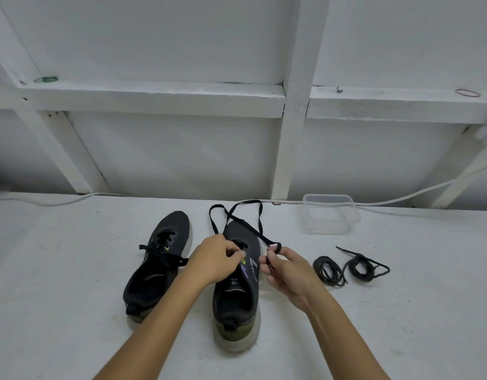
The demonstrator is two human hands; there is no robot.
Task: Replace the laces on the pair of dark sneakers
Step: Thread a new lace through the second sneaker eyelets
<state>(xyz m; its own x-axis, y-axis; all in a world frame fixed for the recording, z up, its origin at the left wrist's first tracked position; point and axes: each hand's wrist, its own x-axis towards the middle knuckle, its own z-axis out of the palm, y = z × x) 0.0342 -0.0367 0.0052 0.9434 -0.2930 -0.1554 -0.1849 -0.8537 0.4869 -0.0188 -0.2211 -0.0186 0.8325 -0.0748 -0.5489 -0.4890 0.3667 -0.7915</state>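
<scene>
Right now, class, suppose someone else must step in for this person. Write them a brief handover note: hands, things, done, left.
Left hand pinches the flat black lace at the right sneaker eyelets. Right hand pinches the same lace's free end.
Left sneaker stands beside it, laced and tied.
Two coiled black laces lie to the right; a clear plastic container stands behind them.
Done: right sneaker's lace is mostly out.
Left: finish it, fit a coiled lace, then do the left sneaker.
</scene>
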